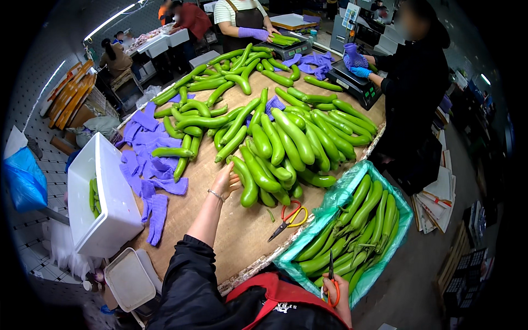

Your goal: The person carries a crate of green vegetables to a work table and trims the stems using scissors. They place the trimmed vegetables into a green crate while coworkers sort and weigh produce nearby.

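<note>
My left hand [226, 181] is at the near edge of a heap of long green eggplants [293, 136]. Its fingers are apart beside a curved eggplant [246, 181], and whether they touch it I cannot tell. Low on the right, my right hand [339, 295] holds scissors [333, 284] with orange handles, dark blades pointing up. They are over a crate lined with green plastic film [402, 202], which is full of green eggplants [363, 231] with stems. A second pair of scissors [291, 220], with red and yellow handles, lies on the wooden tabletop [243, 239].
Purple net sleeves [150, 144] lie along the table's left side, near a white foam box [119, 198] holding some eggplants. Two people stand across the table at weighing scales [357, 84] [293, 49]. A lidded container [130, 278] sits at lower left.
</note>
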A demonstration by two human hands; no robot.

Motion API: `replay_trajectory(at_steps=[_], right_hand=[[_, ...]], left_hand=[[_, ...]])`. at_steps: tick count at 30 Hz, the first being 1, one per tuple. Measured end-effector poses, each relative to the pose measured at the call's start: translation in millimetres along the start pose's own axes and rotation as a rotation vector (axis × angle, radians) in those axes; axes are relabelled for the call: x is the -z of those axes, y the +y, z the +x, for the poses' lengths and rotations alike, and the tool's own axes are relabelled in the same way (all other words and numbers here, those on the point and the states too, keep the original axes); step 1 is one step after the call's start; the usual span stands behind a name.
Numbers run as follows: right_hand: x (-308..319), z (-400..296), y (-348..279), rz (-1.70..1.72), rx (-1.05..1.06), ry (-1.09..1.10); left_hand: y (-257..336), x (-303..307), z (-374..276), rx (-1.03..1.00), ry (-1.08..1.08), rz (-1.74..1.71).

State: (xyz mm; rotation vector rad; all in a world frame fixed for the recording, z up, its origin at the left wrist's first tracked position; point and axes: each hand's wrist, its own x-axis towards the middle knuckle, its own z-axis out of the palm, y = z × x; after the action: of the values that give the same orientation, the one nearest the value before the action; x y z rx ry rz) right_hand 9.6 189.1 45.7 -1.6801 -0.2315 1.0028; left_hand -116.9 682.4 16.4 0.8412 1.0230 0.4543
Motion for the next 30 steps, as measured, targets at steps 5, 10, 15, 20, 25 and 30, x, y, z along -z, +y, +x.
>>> replay_trajectory(at_steps=[5, 10, 15, 20, 25, 30], right_hand=[[-4.0, -0.7, -10.7, -0.035, -0.012, 0.019], [-4.2, 9.3, -13.3, -0.036, 0.017, -0.002], [7.0, 49.5, -33.2, -0.197, 0.222, 0.155], [-16.3, 98.5, -97.7, -0.286, 0.366, 0.134], [-45.7, 136.5, -105.2, -0.15, 0.365, -0.006], [-47.7, 140.3, -94.0, -0.06, 0.239, -0.031]], left_hand=[[-31.7, 3.7, 20.8, 0.089, 0.17, 0.164], [-42.5, -26.6, 18.2, 0.006, 0.187, 0.125], [-29.6, -38.8, 13.4, 0.064, 0.154, 0.226], [-27.4, -53.7, 10.3, 0.05, 0.176, 0.182], [-57.2, -55.9, 37.2, -0.03, 0.206, 0.006], [-44.5, -67.1, 21.6, 0.035, 0.15, 0.017]])
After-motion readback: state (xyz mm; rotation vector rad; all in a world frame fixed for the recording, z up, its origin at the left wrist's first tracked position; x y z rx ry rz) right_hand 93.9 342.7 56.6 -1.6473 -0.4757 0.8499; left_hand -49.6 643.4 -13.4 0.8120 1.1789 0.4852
